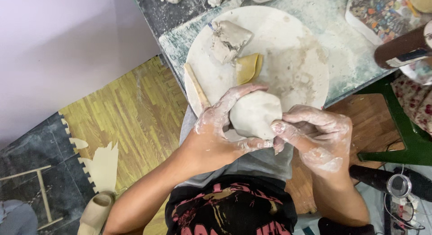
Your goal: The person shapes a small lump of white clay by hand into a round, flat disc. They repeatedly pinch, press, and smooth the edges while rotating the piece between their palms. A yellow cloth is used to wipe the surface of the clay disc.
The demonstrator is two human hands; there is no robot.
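Clay ball (255, 114) sits between both hands, just over the near edge of the round board (288, 32) on the bench (346, 64). The left hand (216, 131) cups it, fingers (238, 93) curled around the top and bottom. The right hand (319, 134) presses its bent fingers (281, 127) against the side. To shape it well, I think both hands should push softly and evenly and turn the ball a little at a time. A spare clay lump (228, 39), a yellow sponge (249, 67) and a wooden stick (196, 87) lie on the board.
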